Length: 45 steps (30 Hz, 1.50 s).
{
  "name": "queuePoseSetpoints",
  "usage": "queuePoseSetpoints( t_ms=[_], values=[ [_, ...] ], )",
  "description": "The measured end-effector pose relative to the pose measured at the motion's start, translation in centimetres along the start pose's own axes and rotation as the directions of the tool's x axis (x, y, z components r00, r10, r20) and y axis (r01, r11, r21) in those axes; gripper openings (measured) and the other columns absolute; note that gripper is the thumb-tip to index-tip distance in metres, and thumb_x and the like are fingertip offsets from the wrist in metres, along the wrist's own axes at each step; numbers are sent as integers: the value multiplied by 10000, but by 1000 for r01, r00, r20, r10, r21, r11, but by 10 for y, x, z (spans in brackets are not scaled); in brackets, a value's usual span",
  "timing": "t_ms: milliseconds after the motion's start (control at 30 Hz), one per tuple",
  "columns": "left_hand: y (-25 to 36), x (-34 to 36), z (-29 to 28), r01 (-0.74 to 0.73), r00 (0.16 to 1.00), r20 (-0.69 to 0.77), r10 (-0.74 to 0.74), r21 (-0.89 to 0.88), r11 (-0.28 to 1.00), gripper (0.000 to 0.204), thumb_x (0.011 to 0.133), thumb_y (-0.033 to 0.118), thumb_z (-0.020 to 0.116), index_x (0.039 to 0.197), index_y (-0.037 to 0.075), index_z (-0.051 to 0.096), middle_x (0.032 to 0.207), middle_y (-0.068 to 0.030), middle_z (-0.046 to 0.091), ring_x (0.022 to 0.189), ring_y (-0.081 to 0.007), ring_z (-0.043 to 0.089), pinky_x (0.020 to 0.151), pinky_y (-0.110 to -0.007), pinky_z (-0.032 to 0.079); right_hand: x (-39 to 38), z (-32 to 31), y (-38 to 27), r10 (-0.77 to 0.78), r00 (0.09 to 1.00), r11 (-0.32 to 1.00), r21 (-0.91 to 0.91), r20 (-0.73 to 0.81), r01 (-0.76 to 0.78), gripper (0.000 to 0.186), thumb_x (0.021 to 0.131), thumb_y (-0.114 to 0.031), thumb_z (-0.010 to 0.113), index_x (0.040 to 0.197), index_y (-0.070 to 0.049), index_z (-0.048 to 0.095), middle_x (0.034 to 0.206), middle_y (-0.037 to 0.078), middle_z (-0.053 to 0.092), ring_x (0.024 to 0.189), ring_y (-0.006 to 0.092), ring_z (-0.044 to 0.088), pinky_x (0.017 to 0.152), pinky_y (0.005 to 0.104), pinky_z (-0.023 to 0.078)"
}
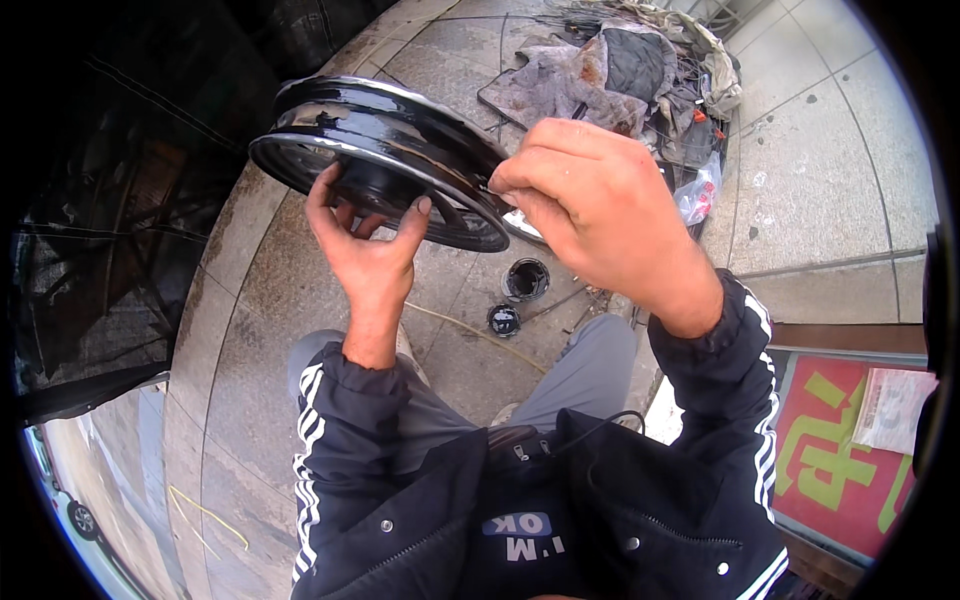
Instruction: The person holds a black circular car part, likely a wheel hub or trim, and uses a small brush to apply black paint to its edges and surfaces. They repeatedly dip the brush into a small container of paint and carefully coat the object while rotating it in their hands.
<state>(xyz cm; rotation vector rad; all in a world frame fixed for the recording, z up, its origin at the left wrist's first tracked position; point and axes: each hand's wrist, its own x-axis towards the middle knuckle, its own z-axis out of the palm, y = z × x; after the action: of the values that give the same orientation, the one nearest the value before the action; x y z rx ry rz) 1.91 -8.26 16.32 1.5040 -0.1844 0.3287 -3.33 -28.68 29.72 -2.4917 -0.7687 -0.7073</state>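
My left hand (371, 262) grips a wheel rim (392, 142) by its hub from below, the thumb and fingers spread round the dark centre. The rim is held tilted above the ground. Glossy wet-looking black covers much of its outer channel, with duller greyish patches between. At the rim's right edge, my right hand (612, 205) is closed in a pinch. What its fingertips hold, if anything, is mostly hidden behind them. Below, an open round container (527, 262) of black liquid stands on the paving beside a smaller black-smeared round one (504, 320).
Stained rags (575, 75) and clutter lie in a heap at the far right, with a clear plastic bag (700, 190) by it. A yellow cord (478, 337) runs over the paving between my legs. A red sign board (830, 440) is at the right, dark fabric (120, 200) at the left.
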Motion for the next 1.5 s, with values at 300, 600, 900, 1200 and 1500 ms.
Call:
queuePoseSetpoints(
  t_ms=[300, 600, 900, 1200, 1500],
  values=[
    [-5, 0, 0, 3, 1000, -22, -4, -35, 999, 953, 727, 7, 907, 1490, 34, 337, 1376, -155, 416, 1145, -239, 635, 858, -297, 619, -19, 8, 7, 2, 1000, 1000, 17, 14, -3, 140, 763, -14, 748, 888, -50, 696, 843, 74, 639, 814, 299, 672, 693, 386, 552],
    [-7, 0, -4, 7, 999, -41, -9, -67, 998, 944, 732, 0, 904, 1483, 39, 334, 1376, -147, 394, 1173, -247, 623, 880, -306, 627, -13, 15, 7, -60, 995, 998, 11, -80, 61, 154, 732, -14, 754, 868, -56, 695, 807, 61, 618, 773, 272, 655, 660, 379, 541],
    [-6, -2, -10, 29, 999, -41, -33, -115, 993, 929, 746, -16, 889, 1483, 39, 324, 1384, -152, 398, 1177, -248, 622, 891, -307, 630, 2, 13, -4, -126, 975, 992, -15, -181, 126, 149, 731, -17, 745, 862, -60, 690, 791, 54, 604, 754, 256, 643, 634, 374, 533],
    [-3, -2, -14, 40, 997, -58, -45, -100, 994, 930, 744, -8, 897, 1482, 45, 332, 1373, -146, 398, 1174, -242, 622, 885, -303, 627, -15, 19, -5, -95, 992, 995, -29, -88, 92, 155, 726, -14, 740, 862, -60, 684, 798, 50, 602, 753, 255, 640, 643, 364, 531],
    [-5, -3, -12, 27, 998, -50, -32, -91, 996, 937, 732, -3, 903, 1480, 56, 344, 1375, -140, 394, 1171, -243, 618, 878, -309, 630, 26, 14, -11, -106, 991, 993, 34, -81, 109, 119, 763, -36, 737, 873, -71, 709, 810, 61, 631, 784, 286, 669, 662, 393, 543]
  ],
)
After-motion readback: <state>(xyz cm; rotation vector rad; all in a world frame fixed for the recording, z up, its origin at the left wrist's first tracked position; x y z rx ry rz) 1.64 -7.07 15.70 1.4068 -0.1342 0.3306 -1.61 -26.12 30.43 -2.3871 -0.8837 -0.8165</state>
